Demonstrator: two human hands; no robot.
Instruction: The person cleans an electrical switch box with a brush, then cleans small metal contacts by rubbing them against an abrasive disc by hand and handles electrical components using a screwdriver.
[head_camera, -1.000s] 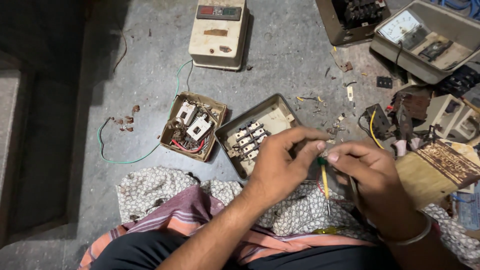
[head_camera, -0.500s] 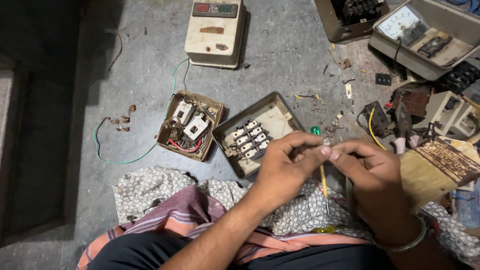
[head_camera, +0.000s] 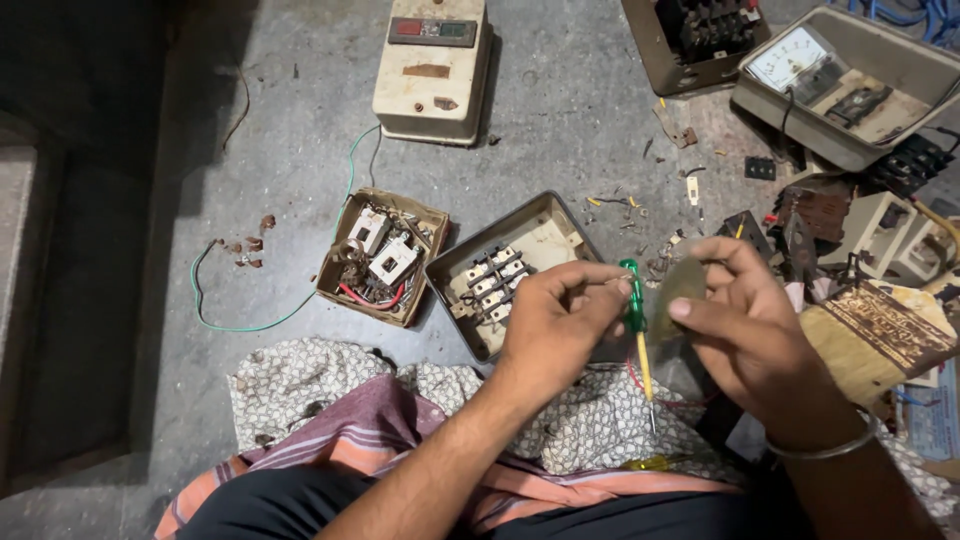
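My left hand (head_camera: 555, 325) is raised over my lap, and its fingertips pinch the green handle of a small screwdriver (head_camera: 637, 335) whose yellow shaft hangs downward. Just to its right, my right hand (head_camera: 750, 325) holds a thin, flat, olive-coloured piece (head_camera: 680, 285) between thumb and fingers. A metal bangle (head_camera: 820, 450) circles that wrist. Under both hands lies an open grey metal box (head_camera: 545, 210) with rows of white terminal blocks inside. Whether the left fingers also hold a tiny part, I cannot tell.
On the concrete floor, a small tan box (head_camera: 335, 240) of switch parts and red wire sits left of the metal box. A green wire (head_camera: 250, 322) loops nearby. A cream starter case (head_camera: 430, 95) lies farther off, a meter housing (head_camera: 850, 85) and scattered parts at right. Patterned cloth (head_camera: 300, 385) covers my lap.
My hands were pressed together around the screwdriver; now they have drawn slightly apart, and the right hand has come away holding the flat olive piece.
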